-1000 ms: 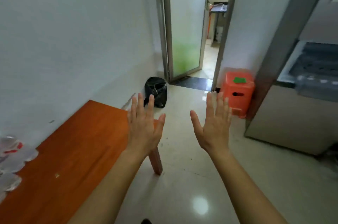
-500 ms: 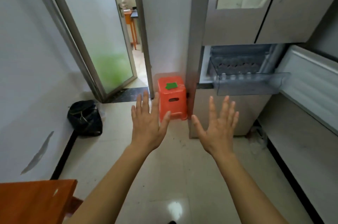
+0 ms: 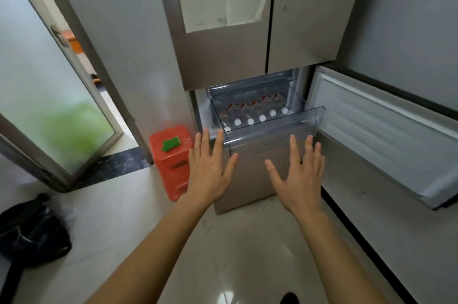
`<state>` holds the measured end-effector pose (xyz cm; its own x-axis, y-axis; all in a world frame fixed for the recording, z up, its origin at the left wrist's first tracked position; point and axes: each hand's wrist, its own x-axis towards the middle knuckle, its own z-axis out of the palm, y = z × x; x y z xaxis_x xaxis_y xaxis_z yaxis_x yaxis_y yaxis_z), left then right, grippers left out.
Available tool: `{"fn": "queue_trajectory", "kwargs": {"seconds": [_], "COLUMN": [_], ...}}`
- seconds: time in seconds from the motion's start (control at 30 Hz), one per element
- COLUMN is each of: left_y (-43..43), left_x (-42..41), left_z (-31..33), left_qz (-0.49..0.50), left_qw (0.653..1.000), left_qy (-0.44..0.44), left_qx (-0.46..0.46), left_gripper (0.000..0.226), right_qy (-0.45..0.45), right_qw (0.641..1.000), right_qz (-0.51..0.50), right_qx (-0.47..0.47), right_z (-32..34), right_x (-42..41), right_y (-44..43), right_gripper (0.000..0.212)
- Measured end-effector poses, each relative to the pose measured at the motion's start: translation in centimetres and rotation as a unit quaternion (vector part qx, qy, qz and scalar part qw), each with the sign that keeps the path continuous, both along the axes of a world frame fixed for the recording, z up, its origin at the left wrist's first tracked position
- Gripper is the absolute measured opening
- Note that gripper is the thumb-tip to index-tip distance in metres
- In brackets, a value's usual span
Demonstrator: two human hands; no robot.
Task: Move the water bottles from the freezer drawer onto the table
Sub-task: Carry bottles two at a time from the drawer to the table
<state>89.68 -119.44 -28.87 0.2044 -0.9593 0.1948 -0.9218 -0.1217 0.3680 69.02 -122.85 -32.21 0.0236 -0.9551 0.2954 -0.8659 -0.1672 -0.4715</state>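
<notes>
The clear freezer drawer (image 3: 275,125) stands pulled out of the fridge, ahead of me. Inside it lie several water bottles (image 3: 250,111) in a row, with white caps toward me and red-and-white labels. My left hand (image 3: 210,169) is stretched out flat just below the drawer's left front corner, fingers apart, holding nothing. My right hand (image 3: 298,174) is held out the same way below the drawer's right half, empty too. Neither hand touches the drawer or a bottle. The table is out of view.
The freezer door (image 3: 386,130) hangs open on the right. An orange plastic stool (image 3: 171,162) stands at the fridge's left side. A black bag (image 3: 32,231) lies on the tiled floor at the left, below a frosted glass door (image 3: 47,95).
The view has swung from the orange table round to the fridge and come closer. Both hands stay open and empty, now raised in front of the pulled-out drawer.
</notes>
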Motion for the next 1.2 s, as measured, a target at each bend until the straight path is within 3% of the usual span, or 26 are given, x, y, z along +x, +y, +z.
{"fn": "queue_trajectory", "kwargs": {"seconds": [0.4, 0.8, 0.9, 1.2], "left_y": [-17.5, -30.2, -33.6, -38.8], "left_x": [-5.9, -0.1, 1.8, 5.1], "left_z": [-3.3, -9.4, -11.9, -17.5], "left_qz": [0.059, 0.025, 0.045, 0.069], "left_qw": [0.992, 0.971, 0.954, 0.883], "left_qy": [0.013, 0.018, 0.065, 0.04], "left_qx": [0.113, 0.235, 0.29, 0.463], "left_gripper": [0.075, 0.062, 0.06, 0.075], "right_qy": [0.032, 0.139, 0.137, 0.205], "right_qw": [0.99, 0.954, 0.935, 0.88], "right_qz": [0.102, 0.202, 0.232, 0.239], "right_qx": [0.096, 0.175, 0.231, 0.356], "right_z": [-0.5, -5.4, -6.9, -11.0], "right_x": [-5.5, 0.2, 2.0, 7.2], "right_y": [-21.3, -35.8, -39.2, -45.7], "right_gripper": [0.077, 0.051, 0.053, 0.054]}}
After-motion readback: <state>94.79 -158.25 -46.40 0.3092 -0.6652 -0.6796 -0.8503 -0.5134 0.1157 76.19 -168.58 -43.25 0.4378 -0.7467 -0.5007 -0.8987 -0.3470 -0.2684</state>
